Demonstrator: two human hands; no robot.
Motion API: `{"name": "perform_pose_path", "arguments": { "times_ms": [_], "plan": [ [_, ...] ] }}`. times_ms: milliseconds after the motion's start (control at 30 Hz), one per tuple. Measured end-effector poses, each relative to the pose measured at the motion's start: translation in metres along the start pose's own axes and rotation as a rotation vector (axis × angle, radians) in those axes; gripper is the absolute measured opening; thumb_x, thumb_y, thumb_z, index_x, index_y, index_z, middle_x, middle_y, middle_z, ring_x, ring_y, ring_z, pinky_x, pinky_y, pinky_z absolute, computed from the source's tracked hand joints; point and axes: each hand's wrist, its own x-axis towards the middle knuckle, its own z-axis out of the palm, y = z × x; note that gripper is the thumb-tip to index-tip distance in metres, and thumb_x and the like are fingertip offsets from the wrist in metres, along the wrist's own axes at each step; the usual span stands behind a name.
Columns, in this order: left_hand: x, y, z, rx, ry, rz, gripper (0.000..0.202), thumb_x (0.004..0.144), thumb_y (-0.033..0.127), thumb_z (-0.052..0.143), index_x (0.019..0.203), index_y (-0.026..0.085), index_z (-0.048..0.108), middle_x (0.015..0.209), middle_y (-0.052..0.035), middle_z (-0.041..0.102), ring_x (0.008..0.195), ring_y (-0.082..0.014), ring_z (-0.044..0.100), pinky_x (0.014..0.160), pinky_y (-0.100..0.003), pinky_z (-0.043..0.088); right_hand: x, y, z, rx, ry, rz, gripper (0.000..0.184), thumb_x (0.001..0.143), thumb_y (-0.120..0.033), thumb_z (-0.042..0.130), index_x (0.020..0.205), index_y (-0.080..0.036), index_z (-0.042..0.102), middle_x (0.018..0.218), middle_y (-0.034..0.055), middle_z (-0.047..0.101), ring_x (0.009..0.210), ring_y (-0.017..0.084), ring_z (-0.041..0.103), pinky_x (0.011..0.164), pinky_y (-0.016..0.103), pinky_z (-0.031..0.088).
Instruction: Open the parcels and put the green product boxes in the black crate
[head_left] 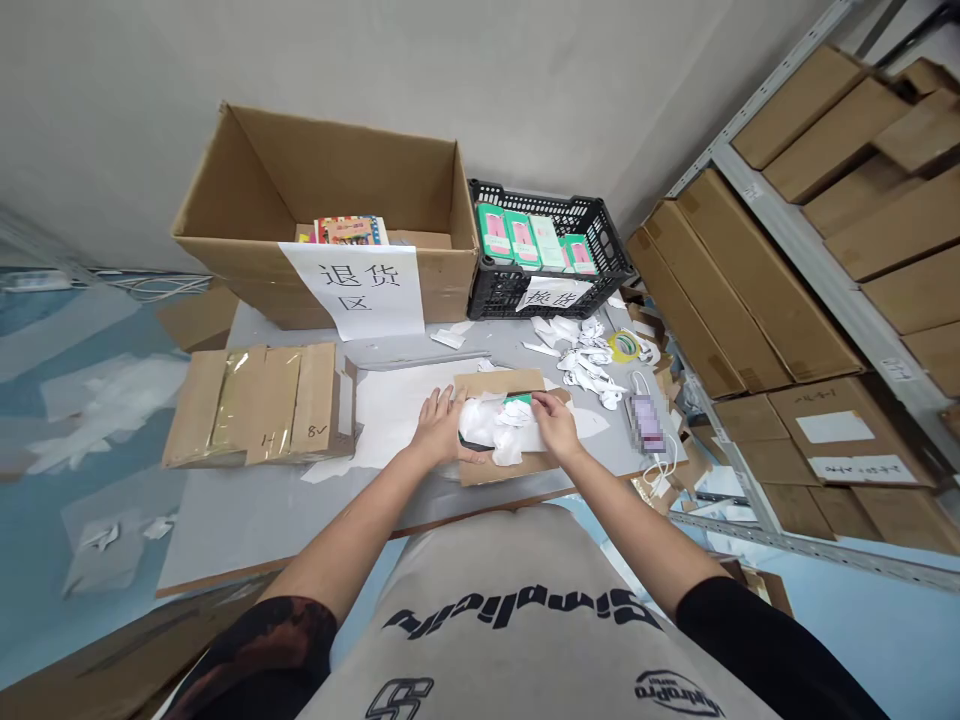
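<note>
Both hands on crumpled white wrapping (491, 428), green item (517, 400) showing beneath

Wrapping lies mid-table, on a flattened cardboard sheet (499, 468); green item shows at its far edge, mostly covered. Left hand (439, 425) rests on the wrapping's left side, palm down, fingers (452, 400) extended and slightly spread, not clenched. Right hand (555, 422) sits at the right side, fingers (541, 402) bent down over the edge by the green item; whether they pinch anything, cannot tell.

Sheet sits on a grey table (300, 530), a larger white sheet (390, 420) just left of it. Further left, a taped cardboard parcel (259, 405). Right: white paper scraps (589, 365), a yellow tape roll (625, 346), a pixel-blurred object (646, 423) with white cable (664, 460).

Far left, open cardboard carton (330, 180) holding a colourful printed item (351, 230), a paper sign (352, 290) reading 退货区 on its front. Beside it, far right, a black plastic crate (551, 290) of green-and-pink boxes (525, 240). Metal shelving (817, 290) stacked with flat cartons (750, 300) stands along the right
</note>
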Motion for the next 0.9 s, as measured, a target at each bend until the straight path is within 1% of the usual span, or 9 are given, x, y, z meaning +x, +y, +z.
{"name": "perform_pose_path", "arguments": {
  "times_ms": [67, 133, 233, 367, 467, 567, 733, 833, 900],
  "plan": [
    [0.001, -0.001, 0.002, -0.008, 0.003, 0.005, 0.146, 0.040, 0.076, 0.078, 0.156, 0.014, 0.013, 0.161, -0.0229, 0.016, 0.148, -0.0457, 0.008, 0.118, -0.054, 0.014, -0.003, -0.005, 0.007, 0.124, 0.001, -0.041, 0.035, 0.089, -0.042, 0.047, 0.107, -0.026, 0.072, 0.116, 0.0048, 0.068, 0.112, 0.023, 0.061, 0.101, 0.038, 0.044],
    [0.001, -0.001, 0.003, -0.016, 0.007, 0.012, 0.146, 0.040, 0.076, 0.079, 0.155, 0.014, 0.015, 0.160, -0.0230, 0.017, 0.148, -0.0460, 0.009, 0.118, -0.054, 0.014, -0.002, -0.009, 0.011, 0.167, -0.016, -0.051, 0.034, 0.087, -0.040, 0.048, 0.105, -0.026, 0.074, 0.115, 0.0044, 0.068, 0.112, 0.023, 0.061, 0.103, 0.037, 0.043],
    [0.002, -0.002, 0.003, -0.026, 0.016, 0.023, 0.144, 0.041, 0.076, 0.078, 0.155, 0.013, 0.016, 0.160, -0.0227, 0.019, 0.148, -0.0459, 0.010, 0.118, -0.053, 0.015, 0.006, -0.014, 0.014, 0.197, -0.007, 0.009, 0.030, 0.084, -0.039, 0.051, 0.097, -0.025, 0.074, 0.113, 0.0031, 0.068, 0.111, 0.023, 0.060, 0.102, 0.036, 0.042],
    [0.001, -0.002, 0.005, -0.038, 0.020, 0.027, 0.147, 0.038, 0.078, 0.078, 0.155, 0.014, 0.015, 0.160, -0.0220, 0.019, 0.147, -0.0466, 0.012, 0.118, -0.054, 0.015, 0.018, -0.018, 0.012, 0.231, -0.028, 0.141, 0.030, 0.077, -0.050, 0.058, 0.079, -0.022, 0.066, 0.089, 0.0034, 0.068, 0.089, 0.022, 0.062, 0.083, 0.033, 0.049],
    [0.000, -0.002, 0.007, -0.036, 0.034, 0.030, 0.148, 0.038, 0.079, 0.077, 0.155, 0.014, 0.015, 0.160, -0.0219, 0.019, 0.147, -0.0470, 0.012, 0.118, -0.054, 0.015, 0.021, -0.022, 0.014, 0.217, 0.019, 0.265, 0.044, 0.063, -0.055, 0.074, 0.086, -0.021, 0.057, 0.082, 0.0024, 0.064, 0.077, 0.020, 0.060, 0.069, 0.031, 0.048],
    [-0.001, -0.002, 0.008, -0.030, 0.056, 0.050, 0.145, 0.040, 0.080, 0.075, 0.155, 0.013, 0.017, 0.159, -0.0221, 0.021, 0.146, -0.0467, 0.013, 0.118, -0.054, 0.014, 0.021, -0.025, 0.018, 0.174, 0.010, 0.389, 0.059, 0.054, -0.049, 0.081, 0.098, -0.022, 0.051, 0.089, 0.0029, 0.063, 0.077, 0.021, 0.060, 0.065, 0.030, 0.046],
    [-0.002, -0.003, 0.010, -0.018, 0.071, 0.060, 0.145, 0.039, 0.080, 0.076, 0.155, 0.013, 0.018, 0.159, -0.0222, 0.023, 0.146, -0.0466, 0.015, 0.118, -0.054, 0.015, 0.018, -0.030, 0.025, 0.005, -0.114, 0.371, 0.059, 0.050, -0.036, 0.082, 0.100, -0.024, 0.053, 0.093, 0.0018, 0.062, 0.083, 0.021, 0.060, 0.072, 0.031, 0.045],
    [-0.002, -0.003, 0.012, -0.009, 0.087, 0.068, 0.145, 0.039, 0.080, 0.076, 0.154, 0.013, 0.019, 0.158, -0.0220, 0.025, 0.146, -0.0463, 0.015, 0.118, -0.054, 0.014, 0.017, -0.033, 0.018, -0.027, -0.106, 0.341, 0.058, 0.049, -0.036, 0.081, 0.098, -0.024, 0.053, 0.091, 0.0003, 0.061, 0.083, 0.020, 0.059, 0.071, 0.029, 0.044],
    [-0.003, -0.003, 0.013, -0.011, 0.102, 0.074, 0.144, 0.039, 0.081, 0.075, 0.154, 0.014, 0.020, 0.157, -0.0215, 0.025, 0.145, -0.0461, 0.015, 0.118, -0.054, 0.014, 0.018, -0.037, 0.006, -0.062, -0.075, 0.291, 0.058, 0.049, -0.037, 0.080, 0.099, -0.025, 0.054, 0.087, -0.0017, 0.060, 0.080, 0.020, 0.057, 0.068, 0.029, 0.043]
  ]
}}
